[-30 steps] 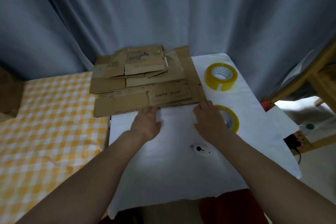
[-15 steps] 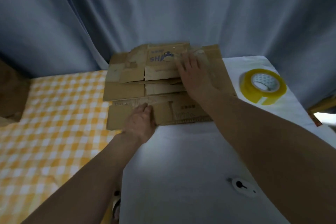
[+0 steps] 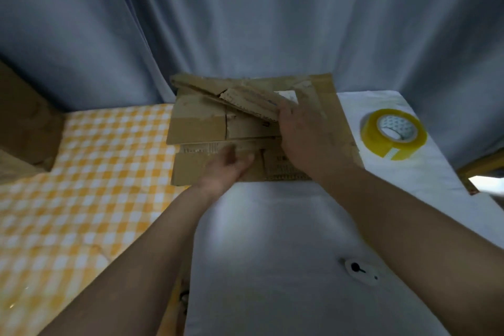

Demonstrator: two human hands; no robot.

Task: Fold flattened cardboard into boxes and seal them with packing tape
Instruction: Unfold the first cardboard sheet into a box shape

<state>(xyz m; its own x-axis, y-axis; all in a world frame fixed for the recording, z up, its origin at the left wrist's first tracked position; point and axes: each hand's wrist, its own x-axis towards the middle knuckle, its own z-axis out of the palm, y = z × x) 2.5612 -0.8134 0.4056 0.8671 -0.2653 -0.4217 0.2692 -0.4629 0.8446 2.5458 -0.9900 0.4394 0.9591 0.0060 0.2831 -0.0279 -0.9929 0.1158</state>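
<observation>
At counter's far edge, right hand (image 3: 302, 131) is gripping top cardboard sheet (image 3: 245, 99), lifting; left hand (image 3: 227, 165), relaxed, should be pinning stack (image 3: 199, 128).

Both forearms enter from the lower frame bare, no sleeves showing. The left hand (image 3: 227, 169) and right hand (image 3: 306, 136) wear no gloves, rings, watch or bracelet.

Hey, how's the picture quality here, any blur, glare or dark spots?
Head view: dim overall, with soft glare on the white cloth; the left hand is motion-blurred, as is the checked cloth near the frame's edge; wide-angle bending curves the curtain; the tape roll and the lifted cardboard in the right hand read fairly sharp.
</observation>
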